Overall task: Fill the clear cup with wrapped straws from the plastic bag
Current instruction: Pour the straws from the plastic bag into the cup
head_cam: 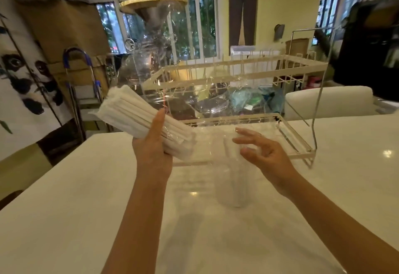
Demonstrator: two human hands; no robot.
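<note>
Now | left hand (151,153) grips wrapped straws (138,114) | clear cup (234,178) empty

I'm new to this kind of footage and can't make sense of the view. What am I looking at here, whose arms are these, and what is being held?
There is no machine here. A person wears a camera on the head, so the single picture looks forward and down along their own two bare arms.

The left hand grips a bundle of white wrapped straws. A clear plastic bag hangs around the near end of the bundle and spreads toward the right hand, which is open with fingers spread, at the plastic.

Below the hands, a clear cup stands upright on the white table. It is hard to see and looks empty. Behind it stands a wire dish rack, and beyond that the room's windows.
</note>
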